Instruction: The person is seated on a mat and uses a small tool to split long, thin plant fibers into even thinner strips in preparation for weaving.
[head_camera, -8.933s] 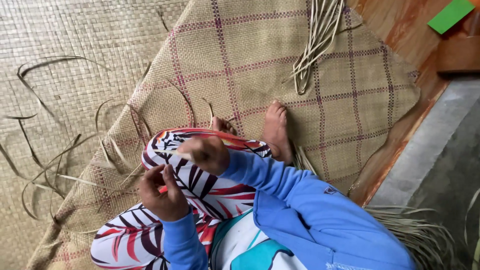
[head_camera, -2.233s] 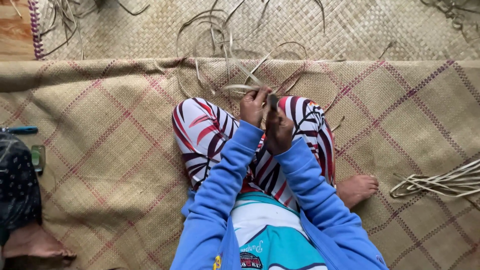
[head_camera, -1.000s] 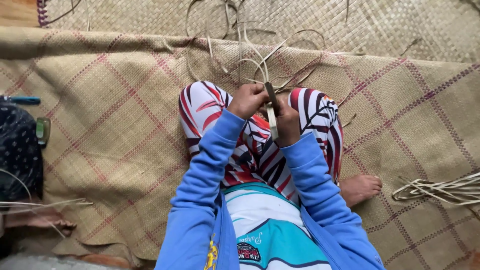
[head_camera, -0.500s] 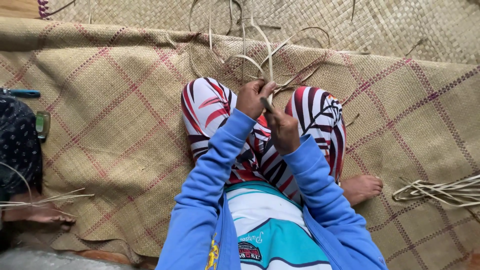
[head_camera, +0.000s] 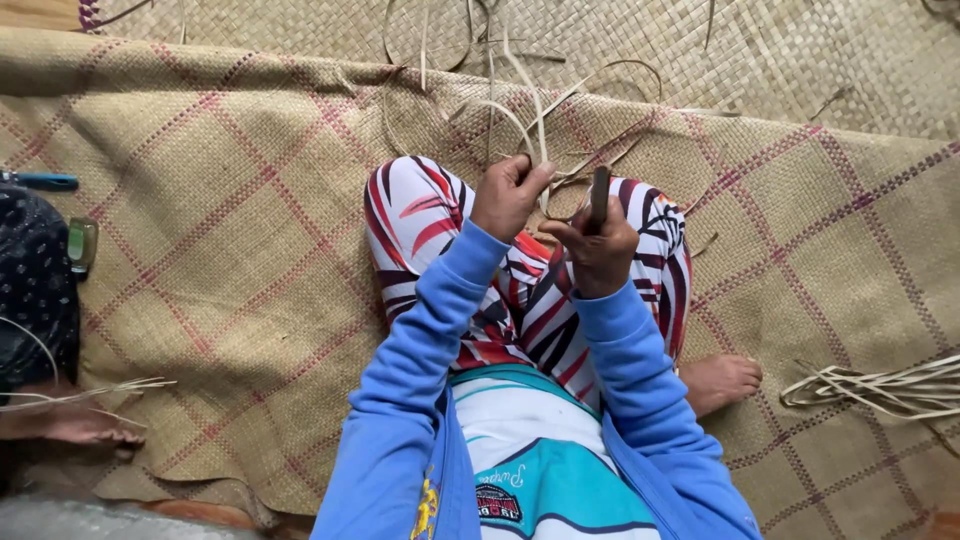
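Pale dry leaf strip (head_camera: 535, 120), pinched at its lower end between thumb and fingers of the left hand (head_camera: 508, 195), just above frame centre, and kept upright, likely taut for working. Right hand (head_camera: 598, 250) clenched around a dark narrow tool (head_camera: 599, 197), tip up beside the strip, close enough to bear on it. Both held over the striped-trousered knees, above the checked woven mat (head_camera: 230, 260). More loose strips curled at upper centre; a flat bundle of strips (head_camera: 880, 388) lay at the right edge, within reach.
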